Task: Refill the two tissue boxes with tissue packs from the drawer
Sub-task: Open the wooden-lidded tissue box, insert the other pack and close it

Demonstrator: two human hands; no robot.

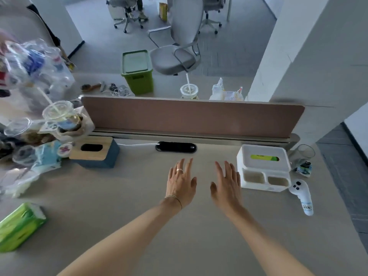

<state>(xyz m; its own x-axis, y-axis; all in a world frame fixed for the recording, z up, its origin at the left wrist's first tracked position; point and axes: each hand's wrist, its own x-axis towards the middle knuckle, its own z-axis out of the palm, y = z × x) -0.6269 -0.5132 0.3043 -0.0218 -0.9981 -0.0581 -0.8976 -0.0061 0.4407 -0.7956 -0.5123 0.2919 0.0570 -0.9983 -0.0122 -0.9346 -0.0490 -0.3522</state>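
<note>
- I see both hands spread flat over the middle of the worktop (139, 196), fingers straight, holding nothing: left hand (180, 183), right hand (226, 186).
- The white tissue box (263, 166) sits at 2 o'clock from my hands, green showing through its slot, so I judge it filled.
- The blue box with the wooden lid (95, 153) lies at 10 o'clock, its slot dark; I judge it unfilled.
- A green tissue pack (19, 226) rests at 8 o'clock near the worktop's edge; the drawer is out of view.
- Next, I'd reach for that pack and lift the wooden lid; that needs both hands.
</note>
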